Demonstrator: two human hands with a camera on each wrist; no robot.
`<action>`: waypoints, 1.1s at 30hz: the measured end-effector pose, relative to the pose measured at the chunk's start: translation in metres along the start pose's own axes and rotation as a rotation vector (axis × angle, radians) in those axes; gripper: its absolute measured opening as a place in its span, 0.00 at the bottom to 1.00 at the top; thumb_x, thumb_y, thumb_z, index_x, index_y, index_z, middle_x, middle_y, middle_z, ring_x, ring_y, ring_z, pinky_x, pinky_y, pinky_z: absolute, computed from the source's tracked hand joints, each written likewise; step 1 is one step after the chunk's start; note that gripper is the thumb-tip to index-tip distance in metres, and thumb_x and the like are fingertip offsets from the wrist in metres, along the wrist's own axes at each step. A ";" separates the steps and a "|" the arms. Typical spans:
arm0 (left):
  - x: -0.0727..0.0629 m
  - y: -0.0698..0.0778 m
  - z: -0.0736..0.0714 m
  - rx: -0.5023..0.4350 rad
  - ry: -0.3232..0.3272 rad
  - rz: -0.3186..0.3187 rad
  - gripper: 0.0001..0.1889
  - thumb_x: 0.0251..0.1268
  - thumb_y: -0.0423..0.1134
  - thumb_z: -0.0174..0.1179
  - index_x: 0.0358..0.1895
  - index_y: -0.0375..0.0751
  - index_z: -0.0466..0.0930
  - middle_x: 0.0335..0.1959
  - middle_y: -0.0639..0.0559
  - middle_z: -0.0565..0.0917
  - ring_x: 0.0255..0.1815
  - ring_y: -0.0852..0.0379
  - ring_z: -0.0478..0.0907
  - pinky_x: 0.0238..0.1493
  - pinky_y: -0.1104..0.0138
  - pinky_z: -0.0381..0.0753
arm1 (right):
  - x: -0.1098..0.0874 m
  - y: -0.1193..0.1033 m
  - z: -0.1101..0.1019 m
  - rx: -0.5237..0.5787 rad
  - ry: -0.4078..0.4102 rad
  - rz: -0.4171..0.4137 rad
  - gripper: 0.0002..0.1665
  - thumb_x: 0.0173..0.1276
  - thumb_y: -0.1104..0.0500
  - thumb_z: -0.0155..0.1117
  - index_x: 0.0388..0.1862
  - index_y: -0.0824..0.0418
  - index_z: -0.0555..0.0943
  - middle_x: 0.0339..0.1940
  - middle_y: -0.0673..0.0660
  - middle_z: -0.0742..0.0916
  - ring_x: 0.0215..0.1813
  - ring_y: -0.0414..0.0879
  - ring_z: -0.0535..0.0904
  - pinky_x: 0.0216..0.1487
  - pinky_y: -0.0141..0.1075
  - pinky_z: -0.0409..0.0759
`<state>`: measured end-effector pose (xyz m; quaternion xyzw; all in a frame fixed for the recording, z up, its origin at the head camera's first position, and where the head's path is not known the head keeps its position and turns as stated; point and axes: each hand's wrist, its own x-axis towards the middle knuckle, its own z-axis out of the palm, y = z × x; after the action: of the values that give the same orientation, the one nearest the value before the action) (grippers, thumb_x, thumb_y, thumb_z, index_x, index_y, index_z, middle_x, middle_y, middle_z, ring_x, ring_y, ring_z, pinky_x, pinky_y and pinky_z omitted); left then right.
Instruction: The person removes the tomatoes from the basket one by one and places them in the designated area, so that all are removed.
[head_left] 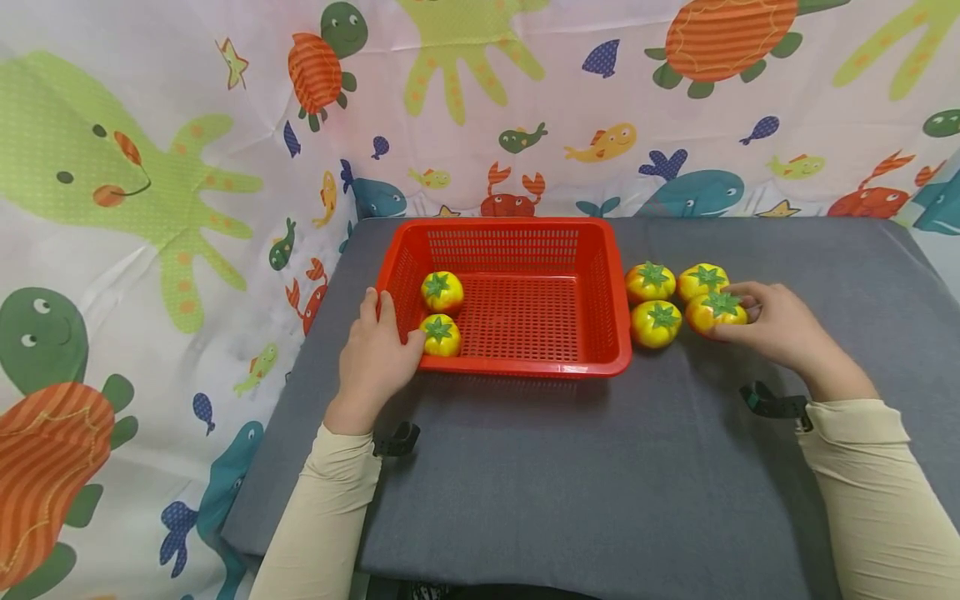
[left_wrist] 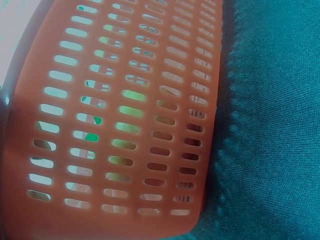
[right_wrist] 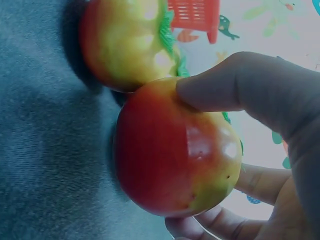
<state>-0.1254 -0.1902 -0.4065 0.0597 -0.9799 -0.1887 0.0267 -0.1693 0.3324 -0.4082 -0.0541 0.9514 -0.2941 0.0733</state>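
Observation:
A red plastic basket (head_left: pixel 525 367) with slotted walls stands on the table. At its near left corner my left hand (head_left: pixel 375 358) grips the rim. Two yellow-red toy tomatoes with green leafy tops, a far one (head_left: pixel 442 292) and a near one (head_left: pixel 441 335), sit inside along the left. To the right of the basket, my right hand (head_left: pixel 780 325) holds a toy tomato (head_left: pixel 717 313) between thumb and fingers. Three others lie close by: one behind it (head_left: pixel 701 282), one beside the basket (head_left: pixel 649 282) and a nearer one (head_left: pixel 656 324). In the left wrist view the basket wall (left_wrist: pixel 110 150) hides the left hand.
A dark grey cloth (head_left: pixel 585 483) covers the table. Behind and to the left hangs a white curtain (head_left: pixel 465 150) printed with sea animals. A black wrist camera (head_left: pixel 397 439) is strapped to the left wrist, another (head_left: pixel 772 404) to the right.

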 end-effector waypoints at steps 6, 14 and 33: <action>-0.001 -0.001 0.000 -0.001 0.007 0.004 0.45 0.69 0.51 0.55 0.84 0.33 0.51 0.85 0.34 0.50 0.71 0.30 0.69 0.59 0.34 0.80 | 0.001 0.004 0.006 -0.017 -0.013 -0.007 0.46 0.65 0.49 0.76 0.70 0.79 0.70 0.57 0.83 0.78 0.56 0.72 0.76 0.50 0.57 0.77; -0.003 -0.002 0.002 -0.006 -0.004 -0.003 0.46 0.69 0.51 0.56 0.84 0.33 0.51 0.85 0.34 0.50 0.71 0.31 0.69 0.59 0.34 0.80 | -0.001 0.010 0.013 -0.017 -0.049 0.026 0.51 0.65 0.44 0.77 0.72 0.77 0.68 0.60 0.83 0.77 0.60 0.74 0.74 0.56 0.68 0.75; 0.002 -0.003 0.001 -0.017 0.008 0.004 0.47 0.68 0.52 0.59 0.84 0.34 0.52 0.86 0.35 0.50 0.71 0.32 0.69 0.58 0.36 0.82 | -0.004 0.000 0.009 -0.029 -0.032 0.032 0.52 0.63 0.40 0.78 0.72 0.73 0.69 0.61 0.80 0.73 0.60 0.72 0.71 0.55 0.68 0.75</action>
<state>-0.1272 -0.1932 -0.4086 0.0585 -0.9782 -0.1968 0.0316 -0.1643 0.3281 -0.4150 -0.0448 0.9551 -0.2780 0.0925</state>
